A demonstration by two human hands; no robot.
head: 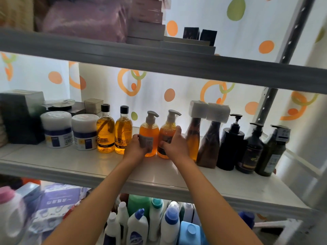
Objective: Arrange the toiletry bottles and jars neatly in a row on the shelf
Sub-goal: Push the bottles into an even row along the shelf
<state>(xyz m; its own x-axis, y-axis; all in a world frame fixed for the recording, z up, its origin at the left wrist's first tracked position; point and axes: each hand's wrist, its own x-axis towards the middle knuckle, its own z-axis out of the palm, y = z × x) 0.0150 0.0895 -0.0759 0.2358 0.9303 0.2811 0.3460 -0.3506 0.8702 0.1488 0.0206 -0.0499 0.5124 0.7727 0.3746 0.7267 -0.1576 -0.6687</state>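
A row of toiletries stands on the white middle shelf (pixel 70 165). From the left: two white jars (pixel 56 129) (pixel 84 134), two amber bottles with black caps (pixel 105 131) (pixel 123 132), two orange pump bottles, two brown bottles with wrapped tops (pixel 194 131) (pixel 210 138), then three dark pump bottles (pixel 231 140) (pixel 252 149) (pixel 271 151). My left hand (pixel 136 147) grips the left orange pump bottle (pixel 149 131) low on its label. My right hand (pixel 174 144) wraps the right orange pump bottle (pixel 167 129). Both bottles stand upright, side by side.
Dark and clear boxes (pixel 23 114) sit at the shelf's far left, behind the jars. An upper shelf (pixel 159 57) hangs close above the bottle tops. Detergent bottles (pixel 141 225) crowd the level below. A metal upright (pixel 265 106) stands at the right.
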